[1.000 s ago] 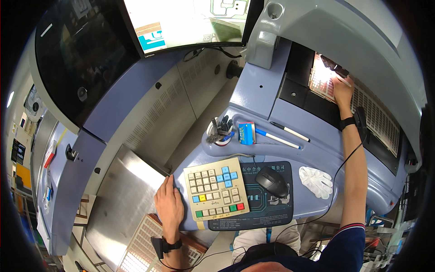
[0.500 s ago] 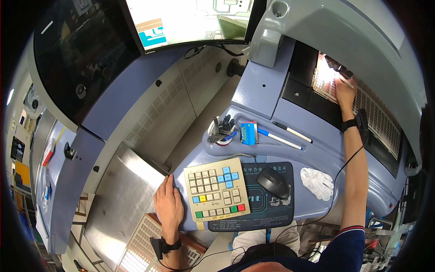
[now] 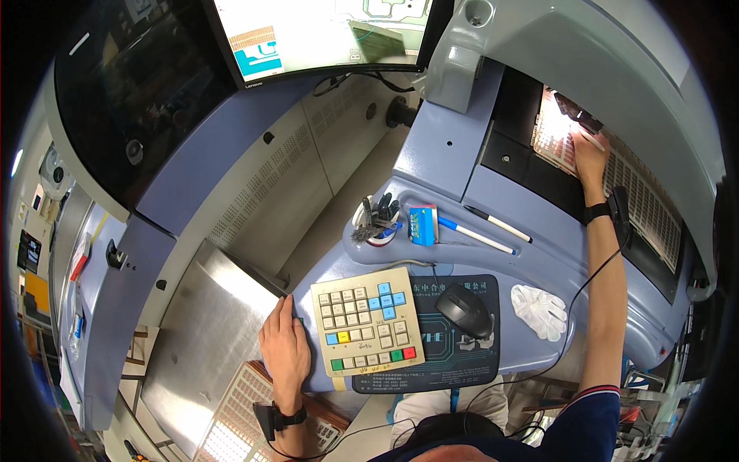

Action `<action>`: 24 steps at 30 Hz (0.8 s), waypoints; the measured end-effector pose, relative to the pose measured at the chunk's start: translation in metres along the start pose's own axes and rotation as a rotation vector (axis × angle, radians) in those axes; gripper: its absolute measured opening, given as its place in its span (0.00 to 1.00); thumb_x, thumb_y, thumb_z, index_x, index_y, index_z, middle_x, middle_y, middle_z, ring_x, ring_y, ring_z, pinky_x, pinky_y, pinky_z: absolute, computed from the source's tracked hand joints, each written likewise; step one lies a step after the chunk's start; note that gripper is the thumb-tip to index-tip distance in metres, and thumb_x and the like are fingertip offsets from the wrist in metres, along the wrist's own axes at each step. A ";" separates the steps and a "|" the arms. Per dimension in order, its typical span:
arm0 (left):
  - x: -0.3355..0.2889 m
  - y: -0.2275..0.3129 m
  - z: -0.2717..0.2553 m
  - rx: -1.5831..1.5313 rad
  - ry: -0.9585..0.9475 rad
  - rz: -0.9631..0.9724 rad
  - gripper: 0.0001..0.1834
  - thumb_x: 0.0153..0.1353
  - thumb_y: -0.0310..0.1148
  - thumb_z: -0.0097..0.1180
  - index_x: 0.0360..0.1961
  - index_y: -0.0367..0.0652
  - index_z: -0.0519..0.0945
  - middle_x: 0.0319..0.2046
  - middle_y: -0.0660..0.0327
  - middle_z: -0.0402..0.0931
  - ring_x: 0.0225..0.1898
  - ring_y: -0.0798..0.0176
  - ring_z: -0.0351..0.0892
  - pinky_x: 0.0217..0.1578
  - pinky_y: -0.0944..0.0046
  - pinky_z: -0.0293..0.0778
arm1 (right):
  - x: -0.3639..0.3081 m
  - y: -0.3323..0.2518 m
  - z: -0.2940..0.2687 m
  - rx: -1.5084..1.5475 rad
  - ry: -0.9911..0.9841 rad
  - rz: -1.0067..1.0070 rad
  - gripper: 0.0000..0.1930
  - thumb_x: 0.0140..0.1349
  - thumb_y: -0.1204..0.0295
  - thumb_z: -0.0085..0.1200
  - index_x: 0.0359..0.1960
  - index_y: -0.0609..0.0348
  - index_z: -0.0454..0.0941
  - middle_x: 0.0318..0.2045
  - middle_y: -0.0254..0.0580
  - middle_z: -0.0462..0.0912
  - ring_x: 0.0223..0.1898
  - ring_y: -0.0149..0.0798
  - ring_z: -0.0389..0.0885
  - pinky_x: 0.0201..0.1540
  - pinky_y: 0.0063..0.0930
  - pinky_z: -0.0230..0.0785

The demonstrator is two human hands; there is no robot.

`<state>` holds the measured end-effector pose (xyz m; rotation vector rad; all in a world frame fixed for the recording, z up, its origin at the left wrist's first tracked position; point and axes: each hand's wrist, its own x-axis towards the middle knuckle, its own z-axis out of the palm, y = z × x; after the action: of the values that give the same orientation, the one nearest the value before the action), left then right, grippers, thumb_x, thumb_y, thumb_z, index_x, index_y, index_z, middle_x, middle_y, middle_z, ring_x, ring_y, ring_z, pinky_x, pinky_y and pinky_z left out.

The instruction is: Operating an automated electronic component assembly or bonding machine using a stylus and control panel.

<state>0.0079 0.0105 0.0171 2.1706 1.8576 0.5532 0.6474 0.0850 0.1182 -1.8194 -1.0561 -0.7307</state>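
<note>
Under the bright light at the upper right, my right hand is closed round a slim white pen-shaped tool. Its tip is lost in the glare. That hand rests on a copper-coloured circuit board panel lying on the machine's black bed. My left hand lies flat, fingers stretched out, at the desk's left edge beside a beige keypad with coloured keys, holding nothing. On the monitor, an enlarged board pattern shows with a dark wedge shape over it.
A black mouse sits on a dark mouse pad, with a white glove to its right. Pens, a small blue box and a cup of tools stand behind. More panels lie on a metal surface at lower left.
The dark wedge on the monitor has shifted left across the board pattern. My right hand has moved very slightly; my left hand stays almost in place.
</note>
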 end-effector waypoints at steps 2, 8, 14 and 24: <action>0.001 0.000 -0.001 -0.003 0.003 0.008 0.24 0.72 0.31 0.45 0.68 0.41 0.72 0.65 0.49 0.73 0.66 0.46 0.70 0.68 0.49 0.62 | 0.001 -0.001 -0.002 -0.017 0.013 -0.012 0.18 0.55 0.64 0.62 0.21 0.70 0.75 0.20 0.60 0.78 0.24 0.61 0.79 0.35 0.50 0.72; 0.002 -0.001 0.001 0.003 -0.008 0.009 0.24 0.73 0.32 0.44 0.68 0.41 0.72 0.65 0.49 0.73 0.66 0.46 0.70 0.68 0.48 0.62 | 0.001 0.001 0.001 -0.026 0.078 0.011 0.15 0.55 0.64 0.62 0.29 0.69 0.79 0.27 0.61 0.83 0.30 0.62 0.81 0.39 0.48 0.74; 0.000 -0.003 0.002 -0.001 0.012 0.013 0.24 0.72 0.32 0.45 0.68 0.41 0.72 0.65 0.49 0.73 0.66 0.46 0.71 0.68 0.48 0.62 | 0.007 0.018 0.003 0.032 0.047 -0.040 0.15 0.54 0.65 0.61 0.37 0.65 0.80 0.32 0.61 0.84 0.37 0.63 0.82 0.45 0.47 0.74; 0.001 -0.004 0.003 -0.009 0.030 0.015 0.24 0.71 0.31 0.46 0.67 0.40 0.73 0.64 0.50 0.74 0.64 0.46 0.71 0.67 0.49 0.63 | 0.028 0.038 -0.021 0.305 -0.340 0.130 0.16 0.54 0.65 0.67 0.28 0.56 0.68 0.23 0.28 0.69 0.25 0.29 0.66 0.29 0.32 0.62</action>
<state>0.0055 0.0122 0.0132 2.1841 1.8511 0.5990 0.6934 0.0670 0.1350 -1.7572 -1.1799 -0.1701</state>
